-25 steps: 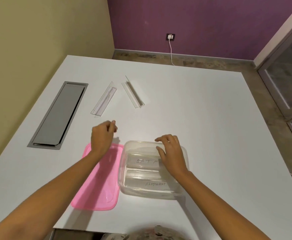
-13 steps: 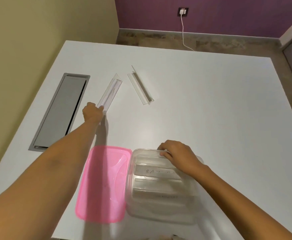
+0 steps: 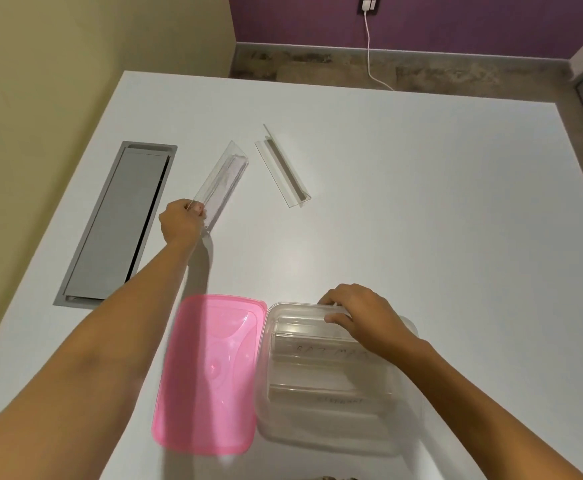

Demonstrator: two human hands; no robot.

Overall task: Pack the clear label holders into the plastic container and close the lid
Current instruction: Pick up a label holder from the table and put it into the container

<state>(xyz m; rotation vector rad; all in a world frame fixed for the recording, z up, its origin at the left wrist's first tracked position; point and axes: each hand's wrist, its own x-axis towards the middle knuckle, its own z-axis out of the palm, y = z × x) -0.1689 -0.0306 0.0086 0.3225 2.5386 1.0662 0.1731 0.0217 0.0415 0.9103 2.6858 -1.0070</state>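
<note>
Big white desk (image 3: pixel 421 202) first: your clear container (image 3: pixel 335 382) sits at 6 o'clock with two labelled holders already inside, pink lid (image 3: pixel 210 372) just left of it. Your right hand (image 3: pixel 362 317) grips the container's far rim. What's new: a second ago your left hand (image 3: pixel 181 221) hovered over the lid, now it's pinching the near end of the holder (image 3: pixel 222 180) at 11 o'clock. The other one (image 3: pixel 283 171) waits at 12. So two to go, then lid.

I am viewing a white table (image 3: pixel 404 202). A grey recessed hatch (image 3: pixel 116 223) is sitting at far left. Two clear label holders are lying beyond it, one (image 3: pixel 222 181) left of the other (image 3: pixel 283 169). A pink lid (image 3: pixel 210 372) is lying near, touching the clear container (image 3: pixel 335 434) at its right.
</note>
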